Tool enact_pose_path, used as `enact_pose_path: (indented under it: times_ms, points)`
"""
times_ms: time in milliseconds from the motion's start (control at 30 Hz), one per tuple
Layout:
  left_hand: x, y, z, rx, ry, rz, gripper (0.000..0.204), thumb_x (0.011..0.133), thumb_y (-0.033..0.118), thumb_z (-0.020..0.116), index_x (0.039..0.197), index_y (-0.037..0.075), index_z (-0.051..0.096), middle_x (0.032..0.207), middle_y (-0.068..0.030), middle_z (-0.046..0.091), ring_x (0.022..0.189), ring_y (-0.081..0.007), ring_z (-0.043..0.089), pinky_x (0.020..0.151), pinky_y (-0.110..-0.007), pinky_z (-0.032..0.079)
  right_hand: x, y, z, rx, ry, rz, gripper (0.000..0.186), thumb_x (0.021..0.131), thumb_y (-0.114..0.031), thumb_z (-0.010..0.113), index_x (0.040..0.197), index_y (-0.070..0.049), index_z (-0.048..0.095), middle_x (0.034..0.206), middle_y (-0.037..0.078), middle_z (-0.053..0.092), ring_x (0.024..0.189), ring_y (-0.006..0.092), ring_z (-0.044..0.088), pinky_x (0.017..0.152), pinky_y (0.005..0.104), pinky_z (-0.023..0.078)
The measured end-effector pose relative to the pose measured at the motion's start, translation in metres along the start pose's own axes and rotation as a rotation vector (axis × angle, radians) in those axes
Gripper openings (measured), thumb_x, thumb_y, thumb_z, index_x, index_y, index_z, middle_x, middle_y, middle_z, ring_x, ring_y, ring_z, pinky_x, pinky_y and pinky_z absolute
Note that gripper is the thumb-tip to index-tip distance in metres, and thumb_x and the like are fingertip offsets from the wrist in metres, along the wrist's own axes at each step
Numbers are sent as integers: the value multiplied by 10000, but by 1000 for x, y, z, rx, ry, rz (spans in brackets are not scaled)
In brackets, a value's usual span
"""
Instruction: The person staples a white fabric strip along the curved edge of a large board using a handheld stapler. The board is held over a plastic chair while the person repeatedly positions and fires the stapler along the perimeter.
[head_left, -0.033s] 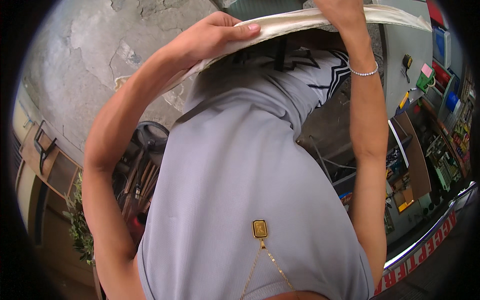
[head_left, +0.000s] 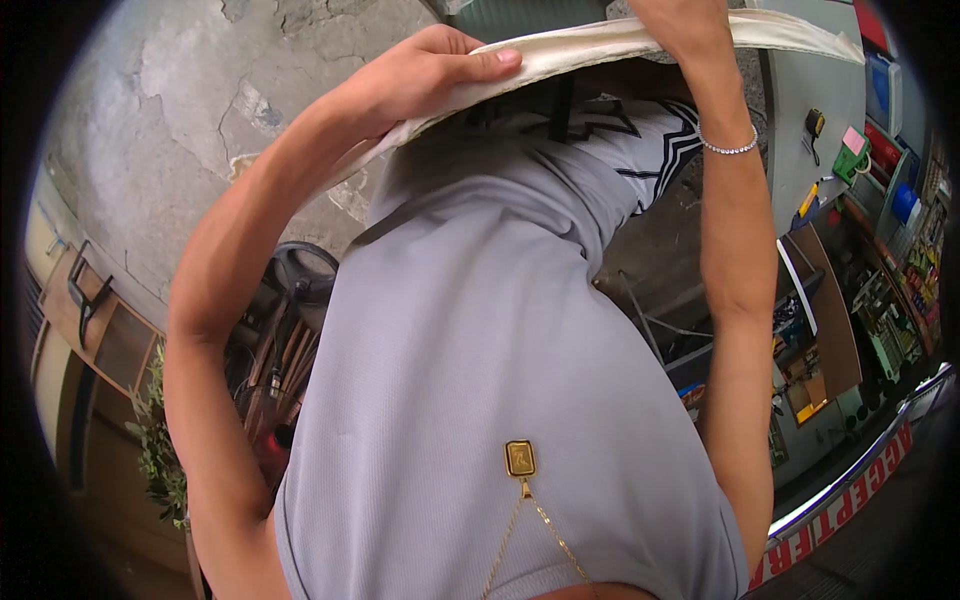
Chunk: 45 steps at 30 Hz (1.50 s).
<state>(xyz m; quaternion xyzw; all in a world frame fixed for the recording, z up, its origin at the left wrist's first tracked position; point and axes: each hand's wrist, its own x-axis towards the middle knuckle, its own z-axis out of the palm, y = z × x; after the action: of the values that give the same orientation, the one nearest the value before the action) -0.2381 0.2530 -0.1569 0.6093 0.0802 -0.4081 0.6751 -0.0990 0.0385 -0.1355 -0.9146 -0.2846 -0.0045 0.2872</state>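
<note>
One even, gentle tension from both sides, edges untwisted, would likely suit the strip (head_left: 580, 47) best. It lies by the lower end of the shirt (head_left: 450, 330), spanning between the left hand (head_left: 432, 72) and right hand (head_left: 688, 22), and running past each. The left pinches it beneath the thumb; the right's fingers are out of view, so its hold cannot be told.

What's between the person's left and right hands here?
A stretch of cream cloth band runs from the left hand to the right hand, seen in the head view.
</note>
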Motion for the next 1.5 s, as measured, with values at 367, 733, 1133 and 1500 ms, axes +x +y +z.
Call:
enact_pose_path:
  times_ms: [367, 733, 1133, 1500]
  points:
    - [5, -17, 9, 99, 31, 43, 583, 910, 562, 653, 789, -5, 724, 593, 3, 537, 548, -87, 479, 510, -291, 382, -17, -6, -8, -80, -21, -45, 364, 755, -187, 817, 1008, -14, 621, 835, 195, 617, 774, 375, 624, 677, 441, 494]
    - [2, -19, 26, 128, 33, 90, 459, 968, 407, 633, 688, 44, 650, 566, 67, 458, 522, -41, 379, 465, -283, 280, -30, -48, -61, -134, 180, -313, 379, 781, -58, 689, 1139, 2, 577, 926, 140, 594, 858, 338, 601, 785, 423, 483]
    - [-15, -28, 67, -38, 11, 9, 456, 960, 400, 657, 803, -22, 729, 566, 43, 506, 533, -50, 401, 467, -294, 326, -178, -145, -100, 333, -594, 775, 373, 845, -179, 754, 1087, 31, 561, 942, 186, 638, 818, 317, 666, 720, 383, 518]
    - [-18, -35, 76, -78, 52, -13, 419, 952, 394, 669, 826, 4, 754, 595, 38, 540, 557, -37, 425, 493, -254, 338, -204, -157, -74, 437, -582, 930, 386, 788, -105, 772, 1058, -4, 515, 980, 169, 607, 789, 366, 652, 689, 429, 520]
